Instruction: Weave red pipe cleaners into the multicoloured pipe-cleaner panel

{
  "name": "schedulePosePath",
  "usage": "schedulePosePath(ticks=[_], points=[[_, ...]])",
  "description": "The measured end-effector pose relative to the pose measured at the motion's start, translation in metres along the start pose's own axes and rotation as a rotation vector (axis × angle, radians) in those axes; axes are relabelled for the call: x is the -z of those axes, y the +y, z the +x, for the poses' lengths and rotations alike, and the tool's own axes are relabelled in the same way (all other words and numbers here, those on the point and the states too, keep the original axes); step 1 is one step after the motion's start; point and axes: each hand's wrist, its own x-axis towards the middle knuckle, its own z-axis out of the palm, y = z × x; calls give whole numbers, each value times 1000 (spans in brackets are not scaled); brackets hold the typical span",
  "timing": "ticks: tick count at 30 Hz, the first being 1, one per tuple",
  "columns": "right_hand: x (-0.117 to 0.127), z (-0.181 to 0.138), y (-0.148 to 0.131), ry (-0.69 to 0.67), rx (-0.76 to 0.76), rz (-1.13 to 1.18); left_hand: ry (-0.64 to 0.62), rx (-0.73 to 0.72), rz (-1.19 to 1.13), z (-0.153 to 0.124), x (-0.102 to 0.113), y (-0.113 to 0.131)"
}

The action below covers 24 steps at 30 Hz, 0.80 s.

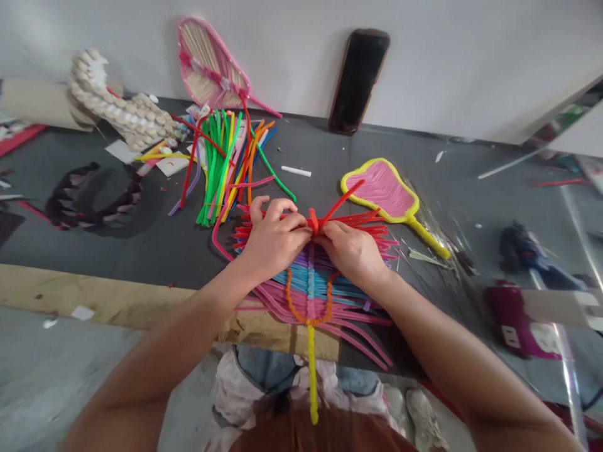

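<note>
Rows of pink, blue, purple and red pipe cleaners [273, 276] lie crosswise over a central stem, whose yellow twisted handle [311, 370] hangs past the table edge. An orange pipe cleaner [292, 304] curves in a U across the lower rows. At the top of the stem, my left hand [276, 235] pinches a red pipe cleaner [346, 199] from the left. My right hand [351, 251] grips the same spot from the right, its fingertips nearly touching the left ones. One red end sticks up to the right; the exact twist is partly hidden by my fingers.
Loose coloured pipe cleaners [217, 169] lie behind my left hand. A pink and yellow fan [381, 188] rests at the right; a pink-edged fan [211, 66] and a phone [360, 81] lean on the wall. A dark headband [92, 201] and a purple glue gun [518, 320] flank the work.
</note>
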Motion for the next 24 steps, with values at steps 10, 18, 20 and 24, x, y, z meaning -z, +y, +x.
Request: schedulePosePath(ticks=[10, 18, 20, 24], points=[[5, 2, -4, -19, -25, -21, -45, 33, -13, 12, 9, 5], [6, 1, -2, -37, -26, 137, -89, 88, -7, 18, 10, -1], [5, 1, -1, -31, -34, 137, -96, 114, -30, 18, 9, -2], [5, 1, -1, -34, -50, 137, -115, 142, -50, 17, 8, -5]])
